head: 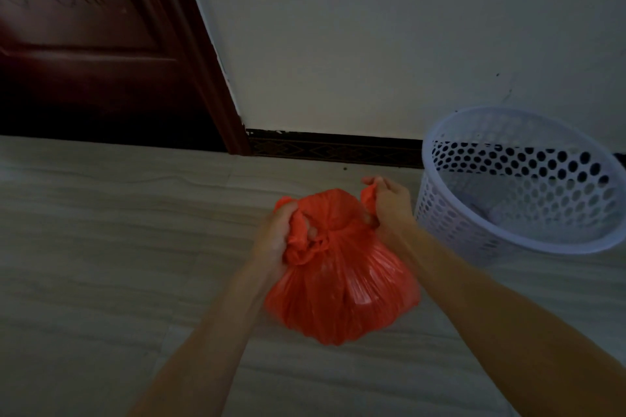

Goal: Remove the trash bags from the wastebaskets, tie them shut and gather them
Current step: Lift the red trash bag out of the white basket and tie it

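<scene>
We observe a dim room with a pale tiled floor (pixel 101 230), a white wall (pixel 338 44), a dark patterned baseboard (pixel 332 149) and a dark reddish-brown wooden door (pixel 84 44) at the upper left. A bulging orange plastic trash bag (pixel 342 294) is out of the basket, near the floor at centre, its gathered neck pointing up toward us. Whether it rests on the tiles we cannot tell. The left hand (pixel 277 237) has fingers curled tight around one twisted tail; the right hand (pixel 389 206) is fisted on the other tail, the two drawn apart sideways across the knot. Just right stands an upright white perforated plastic wastebasket (pixel 518 186).
</scene>
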The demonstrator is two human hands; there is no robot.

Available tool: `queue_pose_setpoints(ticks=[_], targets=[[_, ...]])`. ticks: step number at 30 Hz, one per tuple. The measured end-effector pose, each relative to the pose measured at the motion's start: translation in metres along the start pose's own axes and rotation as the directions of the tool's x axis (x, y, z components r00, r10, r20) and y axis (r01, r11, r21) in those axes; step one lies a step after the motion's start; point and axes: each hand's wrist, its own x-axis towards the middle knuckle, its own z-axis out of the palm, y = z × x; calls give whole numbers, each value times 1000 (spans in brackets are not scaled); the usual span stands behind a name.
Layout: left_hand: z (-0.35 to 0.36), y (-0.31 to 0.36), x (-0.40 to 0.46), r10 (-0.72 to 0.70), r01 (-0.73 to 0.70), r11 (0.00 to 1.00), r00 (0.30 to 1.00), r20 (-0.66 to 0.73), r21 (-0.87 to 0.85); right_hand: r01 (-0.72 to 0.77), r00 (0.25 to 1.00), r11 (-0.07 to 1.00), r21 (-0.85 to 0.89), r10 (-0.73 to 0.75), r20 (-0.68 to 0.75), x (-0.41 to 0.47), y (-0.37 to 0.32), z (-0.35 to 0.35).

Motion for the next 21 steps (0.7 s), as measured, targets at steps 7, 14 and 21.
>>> queue_pose_setpoints(ticks=[7,14,21], targets=[[-26,-5,3,-62,57,998,983,-173,-32,-38,998,993,-109,32,-61,9,13,1],[-46,5,-5,-159,190,931,980,123,-312,125,992,976,-177,-122,27,14,16,-13],[-61,6,1,28,175,876,912,409,-450,-47,967,992,116,16,256,11,7,-31]])
